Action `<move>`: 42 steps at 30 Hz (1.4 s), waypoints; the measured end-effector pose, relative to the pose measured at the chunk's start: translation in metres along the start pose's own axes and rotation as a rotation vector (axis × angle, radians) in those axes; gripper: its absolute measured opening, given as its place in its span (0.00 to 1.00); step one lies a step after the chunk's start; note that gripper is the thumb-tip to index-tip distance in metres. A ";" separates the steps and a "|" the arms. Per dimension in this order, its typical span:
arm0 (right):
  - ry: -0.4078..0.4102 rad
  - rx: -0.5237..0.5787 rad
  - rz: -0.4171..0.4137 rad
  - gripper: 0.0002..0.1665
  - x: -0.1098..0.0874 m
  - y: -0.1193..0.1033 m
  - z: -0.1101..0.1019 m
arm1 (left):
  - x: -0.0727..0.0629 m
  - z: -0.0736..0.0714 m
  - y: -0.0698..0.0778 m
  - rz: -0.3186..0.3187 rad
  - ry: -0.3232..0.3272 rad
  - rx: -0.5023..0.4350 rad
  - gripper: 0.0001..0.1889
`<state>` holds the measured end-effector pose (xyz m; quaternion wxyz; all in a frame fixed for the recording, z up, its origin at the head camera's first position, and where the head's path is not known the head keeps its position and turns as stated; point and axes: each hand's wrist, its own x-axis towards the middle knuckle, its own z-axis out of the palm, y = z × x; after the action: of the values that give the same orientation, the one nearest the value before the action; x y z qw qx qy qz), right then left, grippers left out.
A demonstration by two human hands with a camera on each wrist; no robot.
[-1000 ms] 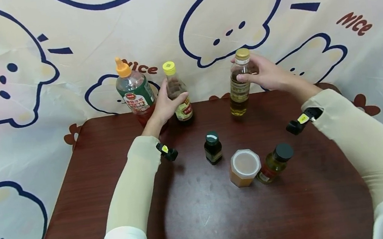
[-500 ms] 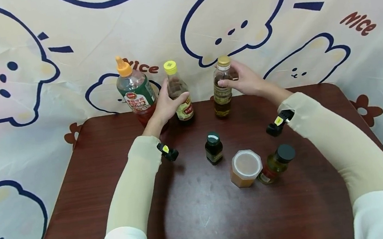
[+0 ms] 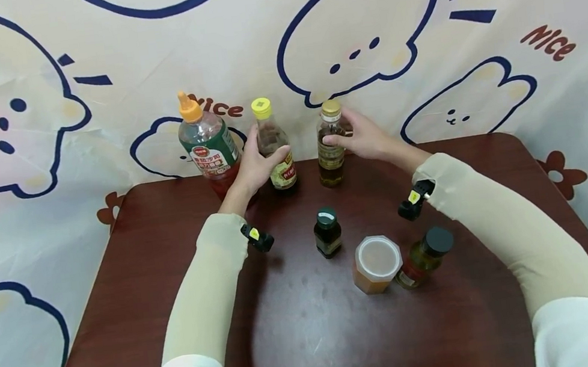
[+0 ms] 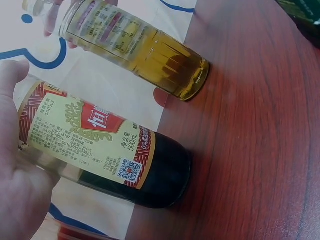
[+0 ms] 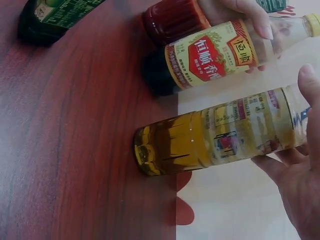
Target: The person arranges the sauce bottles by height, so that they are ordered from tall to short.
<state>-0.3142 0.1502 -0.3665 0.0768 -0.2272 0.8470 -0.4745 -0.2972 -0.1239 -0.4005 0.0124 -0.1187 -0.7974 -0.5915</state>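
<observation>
At the back of the table, my left hand grips a vinegar bottle with a yellow cap, dark liquid and a red-and-yellow label; it stands upright. To its right, my right hand holds a clear bottle of golden oil near its gold-capped neck, thumb in front and fingers behind. A narrow gap separates the two bottles. In the left wrist view the oil bottle's base is near the tabletop; whether it touches, I cannot tell. Beside my left hand is a large red sauce bottle with an orange nozzle, partly hidden by that hand.
A small dark bottle with a green cap stands mid-table. In front and to the right are a hexagonal jar with a whitish lid and a dark-lidded jar close beside it. A patterned cloth hangs behind the brown table.
My right hand has moved left with the oil bottle, bringing it from farther right to near the vinegar bottle. The left hand and the other bottles and jars have stayed in place.
</observation>
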 end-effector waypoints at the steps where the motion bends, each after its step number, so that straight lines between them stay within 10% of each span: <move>1: -0.006 0.000 0.001 0.36 -0.001 0.001 0.002 | -0.002 0.000 -0.001 -0.008 0.001 0.005 0.36; 42: -0.105 -0.140 -0.023 0.45 0.002 -0.004 0.002 | -0.003 0.006 -0.003 -0.005 0.069 -0.007 0.37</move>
<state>-0.3135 0.1461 -0.3638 0.0996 -0.2664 0.8703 -0.4022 -0.2941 -0.1193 -0.4055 0.0380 -0.0962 -0.7946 -0.5982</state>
